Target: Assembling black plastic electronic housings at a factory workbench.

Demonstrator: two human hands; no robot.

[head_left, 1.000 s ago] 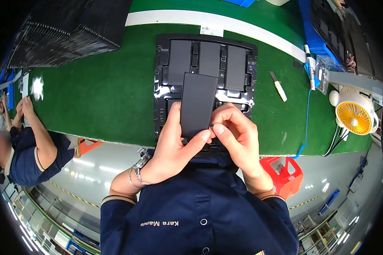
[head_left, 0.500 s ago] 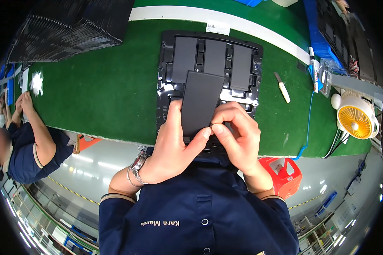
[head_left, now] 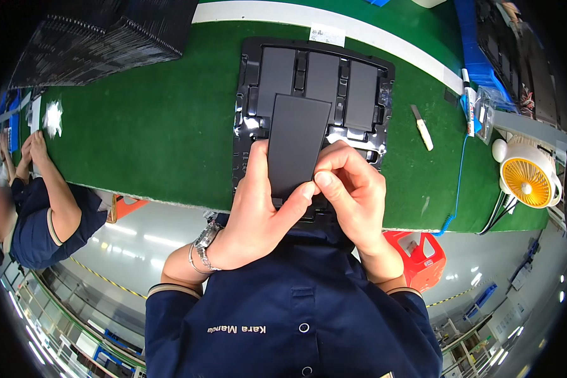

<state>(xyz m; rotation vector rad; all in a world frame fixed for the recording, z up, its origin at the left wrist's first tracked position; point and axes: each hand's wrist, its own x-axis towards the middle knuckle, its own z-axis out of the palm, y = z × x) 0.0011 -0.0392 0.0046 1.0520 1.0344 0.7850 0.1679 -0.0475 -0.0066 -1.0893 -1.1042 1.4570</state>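
Note:
A flat, dark grey rectangular panel (head_left: 299,142) is held up in front of me, tilted over the near part of a black plastic tray (head_left: 251,82). My left hand (head_left: 255,198) grips it along its left side, with the thumb across its lower right corner. At that same corner my right hand (head_left: 354,192) is closed in a pinch, thumb against forefinger. Whether anything small sits between those fingertips cannot be seen. Three similar dark panels (head_left: 362,94) lie side by side in the tray's far compartments. The hands and the held panel hide much of its near half.
Right of the tray lie a white-handled knife (head_left: 424,133) and a marker pen (head_left: 470,110). Beyond them stands a yellow-and-white fan (head_left: 524,179). Stacked black trays (head_left: 107,44) rise at the far left. A co-worker (head_left: 57,214) sits left; a red stool (head_left: 419,261) is behind the table edge.
The held panel has shifted slightly up in the picture and stands a little straighter. Both hands keep nearly the same hold at its lower right corner.

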